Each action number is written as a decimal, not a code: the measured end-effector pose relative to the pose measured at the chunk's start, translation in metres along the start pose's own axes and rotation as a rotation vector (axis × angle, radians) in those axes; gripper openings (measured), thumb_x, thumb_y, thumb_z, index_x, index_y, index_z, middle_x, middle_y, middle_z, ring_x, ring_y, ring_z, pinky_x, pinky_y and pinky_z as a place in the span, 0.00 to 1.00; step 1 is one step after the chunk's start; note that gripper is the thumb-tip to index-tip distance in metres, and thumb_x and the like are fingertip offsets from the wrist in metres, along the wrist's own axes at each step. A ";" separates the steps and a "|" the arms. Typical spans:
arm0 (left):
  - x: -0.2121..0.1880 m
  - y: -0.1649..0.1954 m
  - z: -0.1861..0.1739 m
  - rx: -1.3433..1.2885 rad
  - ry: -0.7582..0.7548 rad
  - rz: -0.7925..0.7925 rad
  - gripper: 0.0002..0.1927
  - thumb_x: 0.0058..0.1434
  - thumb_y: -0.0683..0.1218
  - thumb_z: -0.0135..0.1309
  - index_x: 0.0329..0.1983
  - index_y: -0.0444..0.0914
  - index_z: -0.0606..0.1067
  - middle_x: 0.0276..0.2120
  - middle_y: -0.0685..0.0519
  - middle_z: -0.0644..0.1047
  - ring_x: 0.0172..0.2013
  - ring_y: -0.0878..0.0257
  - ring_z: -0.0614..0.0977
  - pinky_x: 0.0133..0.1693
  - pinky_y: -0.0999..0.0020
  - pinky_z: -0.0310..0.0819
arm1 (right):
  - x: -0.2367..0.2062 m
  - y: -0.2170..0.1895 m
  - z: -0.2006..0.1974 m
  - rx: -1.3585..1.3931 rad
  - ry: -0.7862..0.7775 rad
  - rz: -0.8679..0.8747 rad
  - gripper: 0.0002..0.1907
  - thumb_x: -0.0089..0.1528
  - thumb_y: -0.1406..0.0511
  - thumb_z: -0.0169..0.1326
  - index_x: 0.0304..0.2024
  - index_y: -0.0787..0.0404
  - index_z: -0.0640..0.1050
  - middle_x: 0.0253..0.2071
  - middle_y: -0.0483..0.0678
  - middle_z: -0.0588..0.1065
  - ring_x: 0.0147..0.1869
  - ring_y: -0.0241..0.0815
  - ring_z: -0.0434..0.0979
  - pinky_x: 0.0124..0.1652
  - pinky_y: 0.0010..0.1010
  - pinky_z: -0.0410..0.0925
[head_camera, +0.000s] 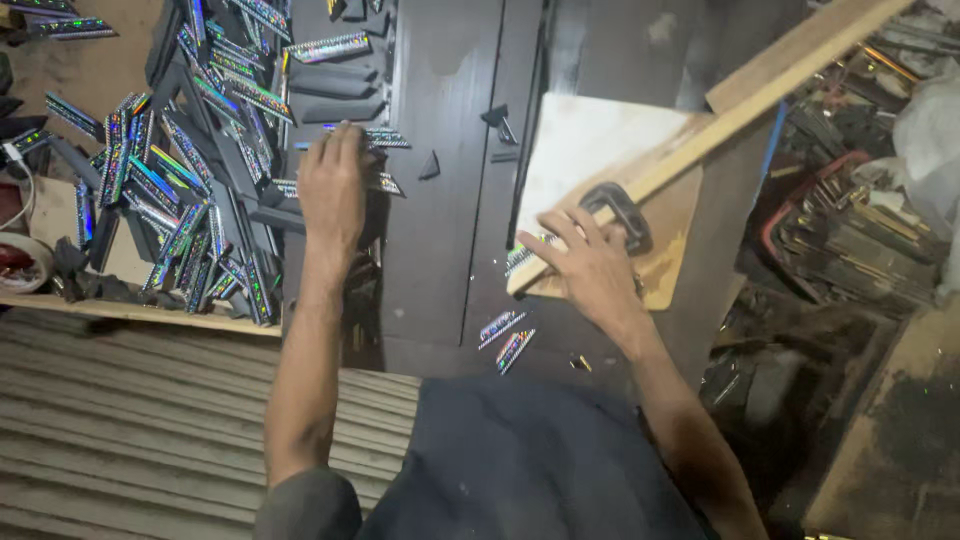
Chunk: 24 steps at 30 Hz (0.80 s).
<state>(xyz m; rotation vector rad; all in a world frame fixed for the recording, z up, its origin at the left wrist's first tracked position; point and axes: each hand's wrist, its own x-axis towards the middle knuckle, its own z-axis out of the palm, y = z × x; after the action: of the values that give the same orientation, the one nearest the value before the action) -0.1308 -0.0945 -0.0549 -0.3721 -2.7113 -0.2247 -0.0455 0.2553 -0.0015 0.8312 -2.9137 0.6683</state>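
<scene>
The left hand (332, 190) grips a glittery moulding strip (385, 138) on the dark worktop (440, 220), at ten o'clock. The right hand (590, 265), fingers spread, touches another strip (522, 256) beside the wooden board (590, 150).

Strips (180, 190): black backs, faces in holographic glitter foil with rainbow flecks of green, blue, pink and gold. Same foil on the strip (375, 137) under the left hand (332, 190) and on the short one (522, 255) at the right hand (590, 265) fingers. Two loose offcuts (508, 338): same rainbow sparkle. Surface (440, 200): matte black, faint scuffs. Small wedges (497, 117): plain black. Board (590, 160): pale, whitish top, tan raw wood at the lower edge. Batten (790, 60): light yellow-tan wood. Clamp (618, 212): dark grey-black. Cloth (530, 460) on the lap: dark navy. Floor (130, 420): grey, ribbed stripes. Shelf edge (140, 312): light wood.
</scene>
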 end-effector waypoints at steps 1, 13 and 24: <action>-0.004 0.001 -0.004 -0.003 -0.027 -0.027 0.14 0.67 0.44 0.59 0.54 0.36 0.75 0.50 0.47 0.79 0.50 0.49 0.79 0.51 0.57 0.71 | -0.001 0.000 -0.003 0.025 -0.026 -0.009 0.21 0.53 0.62 0.59 0.51 0.49 0.79 0.50 0.44 0.76 0.59 0.47 0.73 0.47 0.44 0.60; -0.087 0.157 -0.070 -0.593 -0.031 0.155 0.22 0.62 0.38 0.49 0.60 0.39 0.71 0.46 0.45 0.80 0.42 0.48 0.81 0.44 0.57 0.77 | -0.077 -0.068 0.026 0.422 0.243 0.057 0.26 0.51 0.78 0.54 0.52 0.61 0.81 0.45 0.52 0.75 0.48 0.51 0.75 0.45 0.38 0.72; -0.099 0.172 -0.070 -0.890 -0.111 -0.296 0.13 0.62 0.41 0.61 0.50 0.35 0.79 0.37 0.44 0.83 0.34 0.50 0.84 0.38 0.61 0.78 | -0.049 -0.032 -0.001 0.188 0.430 0.301 0.17 0.54 0.76 0.63 0.45 0.56 0.84 0.41 0.48 0.75 0.46 0.48 0.75 0.43 0.35 0.70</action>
<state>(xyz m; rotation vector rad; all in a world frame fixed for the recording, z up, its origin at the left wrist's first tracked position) 0.0318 0.0324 -0.0134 -0.2096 -2.6028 -1.5405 0.0124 0.2553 0.0049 0.2118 -2.6225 1.0106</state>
